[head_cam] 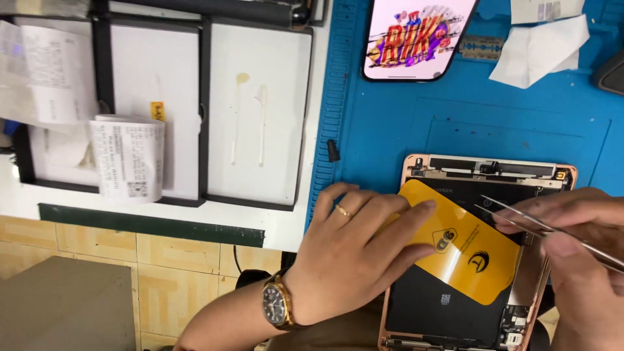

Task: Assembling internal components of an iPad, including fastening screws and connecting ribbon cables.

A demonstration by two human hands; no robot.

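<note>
Left hand: the left hand (pixel 351 253) lies flat, fingers spread, pressing a yellow card (pixel 465 250).
Right hand: the right hand (pixel 572 240) pinches shut on thin tweezers (pixel 546 229).
Card: under the left fingers, on the open tablet (pixel 429 302).
Tablet: below both hands, on the blue mat (pixel 390 123).
Phone: a phone (pixel 416 39) sits far above the hands.

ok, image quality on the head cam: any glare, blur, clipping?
Head view: lighting even and soft, shadows faint; the white tray panels look near-clipped; the lit phone screen is bright but readable; right hand and tweezers slightly soft at the frame edge; left hand and yellow card sharp.
</note>
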